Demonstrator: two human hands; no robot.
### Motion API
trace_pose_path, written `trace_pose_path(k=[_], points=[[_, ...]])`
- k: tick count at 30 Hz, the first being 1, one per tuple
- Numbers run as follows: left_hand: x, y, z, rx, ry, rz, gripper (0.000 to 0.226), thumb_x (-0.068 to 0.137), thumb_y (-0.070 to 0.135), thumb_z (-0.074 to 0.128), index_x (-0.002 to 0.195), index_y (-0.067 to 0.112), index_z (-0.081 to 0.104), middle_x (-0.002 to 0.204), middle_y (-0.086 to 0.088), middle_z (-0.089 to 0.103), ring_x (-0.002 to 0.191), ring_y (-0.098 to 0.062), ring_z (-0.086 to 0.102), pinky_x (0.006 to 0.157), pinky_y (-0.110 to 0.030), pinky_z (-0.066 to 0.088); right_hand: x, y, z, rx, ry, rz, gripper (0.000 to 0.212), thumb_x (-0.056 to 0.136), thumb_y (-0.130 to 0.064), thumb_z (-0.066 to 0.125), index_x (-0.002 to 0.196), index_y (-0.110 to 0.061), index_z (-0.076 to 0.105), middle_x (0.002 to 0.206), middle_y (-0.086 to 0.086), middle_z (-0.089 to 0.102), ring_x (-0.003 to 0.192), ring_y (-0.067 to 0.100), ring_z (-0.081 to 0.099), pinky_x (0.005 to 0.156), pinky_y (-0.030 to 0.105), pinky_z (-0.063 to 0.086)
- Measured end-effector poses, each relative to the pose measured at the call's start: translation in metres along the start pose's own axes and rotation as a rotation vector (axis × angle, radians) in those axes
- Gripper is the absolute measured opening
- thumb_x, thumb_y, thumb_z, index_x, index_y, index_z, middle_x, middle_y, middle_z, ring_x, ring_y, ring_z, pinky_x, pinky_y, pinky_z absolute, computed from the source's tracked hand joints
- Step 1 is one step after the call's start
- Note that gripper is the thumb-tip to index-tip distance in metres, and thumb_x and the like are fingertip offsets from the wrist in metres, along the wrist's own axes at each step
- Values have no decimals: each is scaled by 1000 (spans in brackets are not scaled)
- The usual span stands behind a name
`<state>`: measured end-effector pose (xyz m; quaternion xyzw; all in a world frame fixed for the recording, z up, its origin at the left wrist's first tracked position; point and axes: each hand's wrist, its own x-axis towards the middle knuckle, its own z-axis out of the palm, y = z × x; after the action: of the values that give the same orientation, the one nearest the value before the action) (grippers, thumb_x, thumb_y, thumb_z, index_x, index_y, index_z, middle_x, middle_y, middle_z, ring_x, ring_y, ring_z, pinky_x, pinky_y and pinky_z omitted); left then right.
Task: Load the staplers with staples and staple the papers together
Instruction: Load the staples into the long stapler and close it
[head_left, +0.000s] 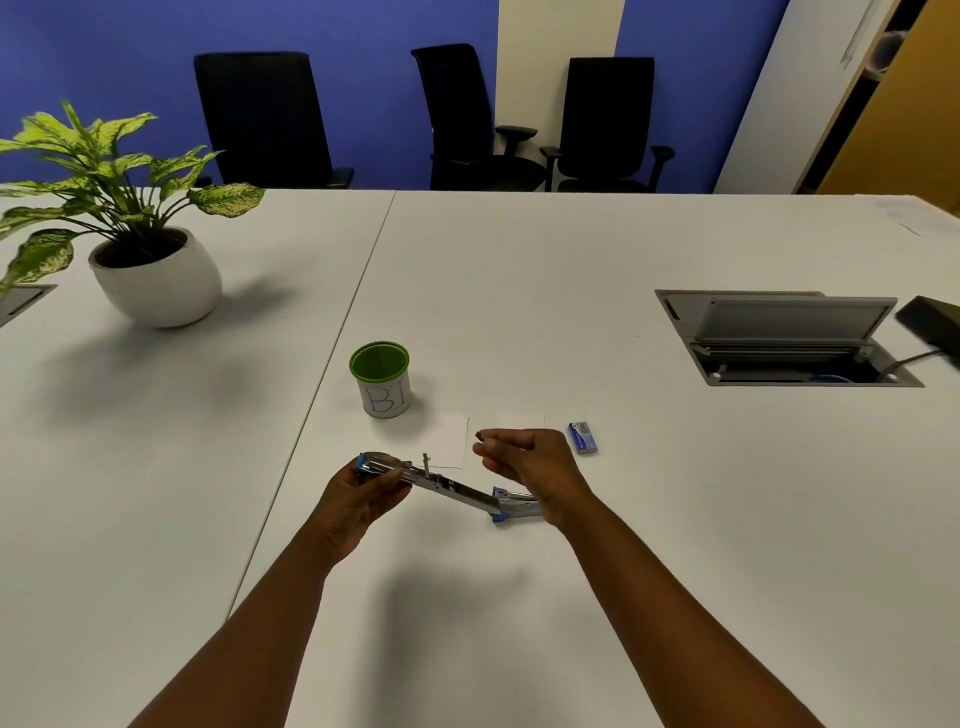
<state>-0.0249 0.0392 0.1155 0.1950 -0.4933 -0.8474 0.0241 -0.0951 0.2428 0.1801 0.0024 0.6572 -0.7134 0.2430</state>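
The left hand (363, 493) grips one end of the blue-and-metal stapler (447, 488), swung open above the white table (623, 519), presumably exposing its channel for loading. The right hand (524, 457) pinches a small strip, apparently staples. White papers (452, 441) lie just beyond.

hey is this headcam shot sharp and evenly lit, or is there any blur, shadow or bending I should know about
Head view: mostly sharp and evenly lit; soft shadows fall on the table beneath the forearms and beside the potted plant. Wide-angle bending tilts the chairs and the wall edges outward. The white papers nearly vanish against the white table. A dark object at the right edge looks smeared.
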Motion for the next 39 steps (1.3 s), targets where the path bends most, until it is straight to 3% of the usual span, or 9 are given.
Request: trace_pose_path(k=[4, 7, 11, 15, 18, 24, 30, 35, 39], points=[[1, -1, 9, 43, -48, -17, 79, 15, 29, 96, 81, 4, 59, 72, -6, 73, 69, -15, 71, 62, -23, 58, -12, -7, 16, -364, 55, -201, 12, 76, -13, 73, 87, -15, 75, 78, -11, 69, 61, -1, 57, 65, 13, 48], [0, -2, 16, 107, -104, -32, 73, 24, 27, 95, 81, 3, 58, 73, -7, 72, 72, -17, 70, 65, -24, 58, -19, -7, 28, -558, 51, -321, 12, 75, -20, 74, 87, -21, 75, 83, -10, 71, 68, 4, 54, 65, 14, 42], [0, -4, 24, 146, -142, -67, 31, 62, 2, 80, 83, 4, 57, 73, -7, 71, 81, -25, 65, 66, -23, 57, -22, -2, 39, -744, 97, -362, 16, 78, -27, 71, 93, -22, 74, 101, -5, 70, 83, 7, 55, 66, 19, 40], [-2, -5, 28, 126, -153, -70, 71, 25, 27, 96, 80, 4, 57, 72, -6, 71, 70, -15, 70, 65, -22, 57, -23, 3, 42, -881, 130, -337, 17, 81, -28, 68, 96, -23, 73, 104, -2, 68, 97, 14, 59, 72, 23, 40], [-3, -7, 29, 120, -174, -65, 75, 22, 30, 96, 79, 3, 55, 71, -5, 71, 71, -14, 70, 65, -20, 57, -23, 5, 41, -982, 104, -330, 19, 85, -28, 63, 101, -22, 72, 106, 1, 68, 100, 17, 59, 72, 23, 39], [-1, -12, 27, 149, -178, -68, 75, 22, 32, 96, 78, 5, 55, 69, -3, 70, 69, -12, 69, 64, -20, 56, -19, 7, 42, -974, 69, -237, 20, 84, -21, 65, 102, -16, 72, 105, 5, 72, 95, 19, 64, 77, 22, 46], [1, -14, 27, 166, -185, -68, 71, 23, 32, 95, 75, 6, 55, 69, -3, 70, 69, -12, 69, 64, -20, 56, -14, 11, 43, -969, 96, -182, 18, 84, -17, 65, 101, -16, 72, 102, 6, 72, 93, 19, 65, 73, 20, 44], [2, -17, 24, 135, -174, -72, 63, 23, 30, 96, 72, 9, 61, 73, -6, 70, 72, -13, 69, 64, -20, 56, -14, 12, 40, -926, 89, -190, 24, 80, -23, 70, 102, -14, 71, 106, 6, 71, 95, 18, 64, 74, 20, 43], [3, -18, 23, 88, -149, -70, 73, 21, 30, 96, 77, 6, 55, 75, -6, 72, 71, -13, 69, 64, -19, 56, -15, 14, 39, -923, 100, -239, 29, 77, -21, 73, 104, -15, 69, 104, 4, 71, 93, 17, 64, 80, 22, 46]])
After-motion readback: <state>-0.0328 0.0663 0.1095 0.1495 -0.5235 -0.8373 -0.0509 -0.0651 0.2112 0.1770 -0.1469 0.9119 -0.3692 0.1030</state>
